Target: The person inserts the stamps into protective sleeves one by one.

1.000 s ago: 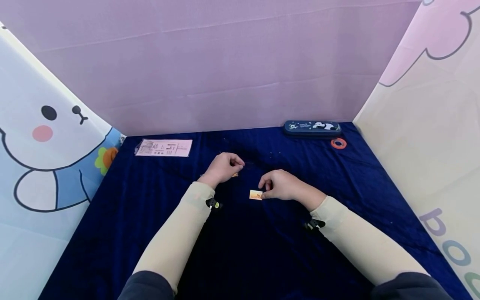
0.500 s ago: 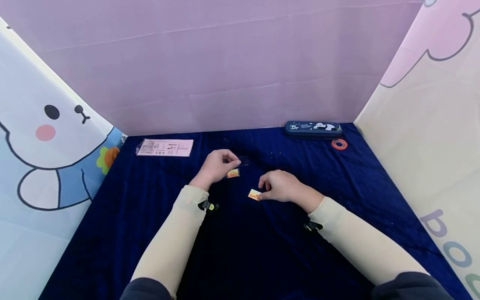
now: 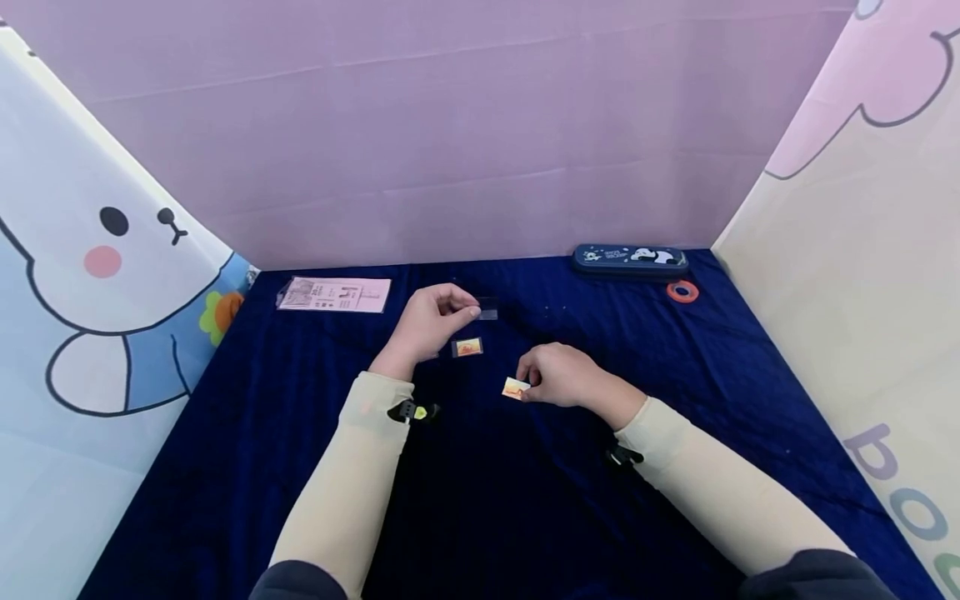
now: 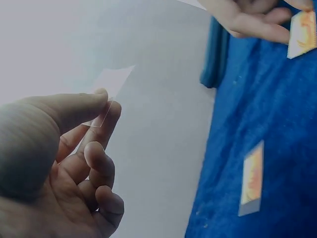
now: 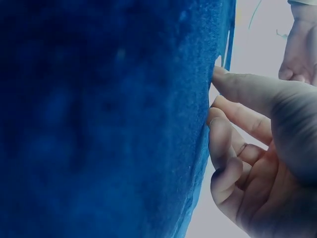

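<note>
My left hand (image 3: pixel 427 323) pinches a small clear plastic sleeve (image 4: pixel 115 82) between thumb and index finger, held up above the cloth. The other fingers of that hand are loosely bent. On the cloth just below lies an orange-and-yellow stamp (image 3: pixel 468 347) inside a dark-edged clear sleeve. To the right, my right hand (image 3: pixel 562 374) holds a second orange-and-cream stamp (image 3: pixel 514 388) by its right side, with thumb and fingertip. Its toothed edge shows in the left wrist view, while in the right wrist view the fingers and cloth mostly hide it.
Dark blue cloth (image 3: pixel 480 500) covers the table. At the back left lies a pink printed packet (image 3: pixel 334 295). A navy panda pencil case (image 3: pixel 630 259) and an orange tape roll (image 3: pixel 682 291) sit at the back right. Fabric walls (image 3: pixel 465 133) enclose three sides.
My left hand has moved back and slightly left with the clear sleeve, uncovering the sleeved stamp on the cloth. The right hand stays nearly in place, its stamp slightly turned.
</note>
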Demonstrator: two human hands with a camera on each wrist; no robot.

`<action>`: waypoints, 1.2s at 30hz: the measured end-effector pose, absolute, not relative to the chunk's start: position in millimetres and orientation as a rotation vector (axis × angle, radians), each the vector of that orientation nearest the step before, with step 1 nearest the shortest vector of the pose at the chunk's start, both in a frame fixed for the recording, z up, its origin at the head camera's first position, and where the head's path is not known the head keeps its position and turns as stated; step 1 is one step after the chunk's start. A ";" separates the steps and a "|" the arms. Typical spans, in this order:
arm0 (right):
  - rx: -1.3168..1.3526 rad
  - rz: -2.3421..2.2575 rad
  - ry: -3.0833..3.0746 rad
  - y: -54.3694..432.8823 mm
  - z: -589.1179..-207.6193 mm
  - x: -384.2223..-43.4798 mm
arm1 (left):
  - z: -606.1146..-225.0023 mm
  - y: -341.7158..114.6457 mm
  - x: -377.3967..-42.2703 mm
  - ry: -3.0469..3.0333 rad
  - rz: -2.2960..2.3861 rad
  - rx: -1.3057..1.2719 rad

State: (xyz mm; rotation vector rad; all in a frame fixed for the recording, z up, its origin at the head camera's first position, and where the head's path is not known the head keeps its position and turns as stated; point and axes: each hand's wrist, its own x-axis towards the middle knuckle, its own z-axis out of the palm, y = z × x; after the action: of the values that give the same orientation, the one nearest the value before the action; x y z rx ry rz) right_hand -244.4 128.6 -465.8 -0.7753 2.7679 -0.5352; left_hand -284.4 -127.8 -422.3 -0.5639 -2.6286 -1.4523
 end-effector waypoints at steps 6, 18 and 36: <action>-0.840 -0.676 2.723 132.2 -468.4 -247.1 | -414.3 -129.0 -280.3 -2.547 -1.514 -0.566; -0.849 -1.065 2.641 146.0 -453.0 -258.6 | -415.1 -129.8 -277.9 -2.478 -1.597 -0.556; -0.666 -1.518 2.831 148.7 -406.7 -272.1 | -410.7 -122.6 -273.9 -2.330 -1.697 -0.517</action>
State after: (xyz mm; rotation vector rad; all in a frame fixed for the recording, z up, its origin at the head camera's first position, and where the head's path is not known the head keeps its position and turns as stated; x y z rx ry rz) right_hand -272.1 148.7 -406.7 -0.6658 2.8309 -1.5176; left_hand -273.9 -122.6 -410.7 -0.5165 -2.3301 -1.6971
